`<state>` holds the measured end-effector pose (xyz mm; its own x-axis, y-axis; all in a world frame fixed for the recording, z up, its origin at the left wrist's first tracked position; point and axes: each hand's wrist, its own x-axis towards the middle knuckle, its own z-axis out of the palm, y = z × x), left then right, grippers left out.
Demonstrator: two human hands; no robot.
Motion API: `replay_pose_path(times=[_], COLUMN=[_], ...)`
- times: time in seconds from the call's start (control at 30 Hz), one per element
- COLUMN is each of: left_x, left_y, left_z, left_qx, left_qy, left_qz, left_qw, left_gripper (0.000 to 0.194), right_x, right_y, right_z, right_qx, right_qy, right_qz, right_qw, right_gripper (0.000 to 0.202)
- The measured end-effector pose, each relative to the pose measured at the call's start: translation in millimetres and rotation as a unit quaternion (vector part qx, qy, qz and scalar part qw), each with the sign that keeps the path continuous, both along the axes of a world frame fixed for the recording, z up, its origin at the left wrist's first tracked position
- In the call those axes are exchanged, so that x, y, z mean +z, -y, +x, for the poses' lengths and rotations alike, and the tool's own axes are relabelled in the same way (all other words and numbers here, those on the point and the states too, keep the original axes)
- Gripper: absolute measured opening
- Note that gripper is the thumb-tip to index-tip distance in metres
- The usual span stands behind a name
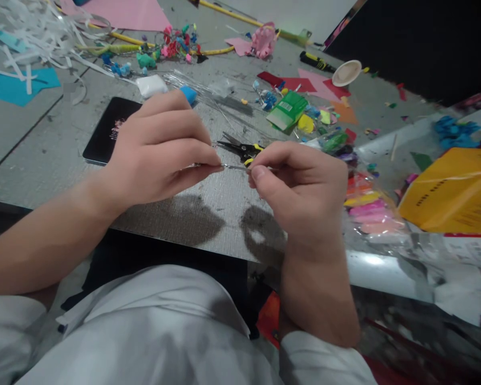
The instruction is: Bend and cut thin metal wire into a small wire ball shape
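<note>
A thin silvery wire (235,168) stretches nearly level between my two hands, above the front part of the grey table (228,214). The thumb and forefinger of my left hand (164,144) pinch its left end. At its right end, the fingertips of my right hand (300,187) are pressed together on it. Small pliers or snips with black blades and yellow-edged handles (240,148) lie just behind the wire, partly hidden by my right hand. A dark phone (108,131) rests on the table, left of and partly behind my left hand.
Loose thin wires (212,96) lie behind my hands. Farther back are colourful clay pieces (176,45) and a green packet (287,110). White paper strips (44,32) cover the back left. Clay bags (371,208) and a yellow package (452,190) lie at the right.
</note>
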<state>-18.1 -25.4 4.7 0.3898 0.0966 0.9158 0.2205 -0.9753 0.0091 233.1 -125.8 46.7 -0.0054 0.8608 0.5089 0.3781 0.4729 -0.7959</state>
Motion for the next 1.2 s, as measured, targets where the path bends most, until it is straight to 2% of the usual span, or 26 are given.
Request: replay_pose_path(times=[0.13,0.27,0.43,0.53,0.63,0.7,0.8,0.9,1.0,1.1,1.2], left_x=[-1.4,-2.9,-0.9,-1.7,-5.2,-7.0,-7.2,-4.5,-0.2,2.5,3.8], left_y=[1.6,1.8,-7.0,-7.3,-1.0,3.6,7.0,6.5,5.2,3.6,2.8], left_z=[1.1,-1.1,-3.7,-1.7,2.2,3.7,3.6,1.9,-1.2,-2.4,-0.8], left_qx=[-0.02,-0.029,0.0,0.006,0.005,0.02,0.031,0.001,-0.02,-0.012,-0.027], left_qy=[0.008,-0.019,-0.027,-0.039,0.022,0.029,0.005,0.022,-0.005,-0.065,0.006], left_qz=[0.004,-0.045,0.068,0.057,0.021,0.0,-0.019,-0.021,-0.019,-0.029,-0.001], left_qw=[1.0,0.998,0.997,0.998,1.0,0.999,0.999,1.0,1.0,0.997,1.0], left_gripper=[0.02,0.014,0.015,0.011,0.024,0.031,0.026,0.018,0.013,0.008,0.019], right_x=[-0.1,1.0,2.8,-0.8,-6.1,-8.2,-8.5,-9.2,-12.3,-13.7,-9.7], right_y=[-2.6,-4.5,-2.4,0.3,2.0,1.9,0.2,-2.6,-5.2,-5.9,-5.9], right_z=[1.2,-0.3,-4.2,-0.2,8.6,13.8,17.8,19.5,20.1,17.7,15.9], right_qx=[-0.009,-0.008,-0.016,-0.011,0.026,0.056,0.095,0.122,0.117,0.071,0.037], right_qy=[0.01,0.004,-0.017,-0.025,-0.038,-0.056,-0.082,-0.1,-0.087,-0.049,-0.01], right_qz=[-0.017,-0.083,-0.114,-0.11,-0.125,-0.149,-0.197,-0.216,-0.2,-0.133,-0.019], right_qw=[1.0,0.997,0.993,0.994,0.991,0.986,0.972,0.963,0.969,0.987,0.999], right_gripper=[0.01,0.007,0.007,0.009,0.013,0.016,0.019,0.014,0.008,0.012,0.022])
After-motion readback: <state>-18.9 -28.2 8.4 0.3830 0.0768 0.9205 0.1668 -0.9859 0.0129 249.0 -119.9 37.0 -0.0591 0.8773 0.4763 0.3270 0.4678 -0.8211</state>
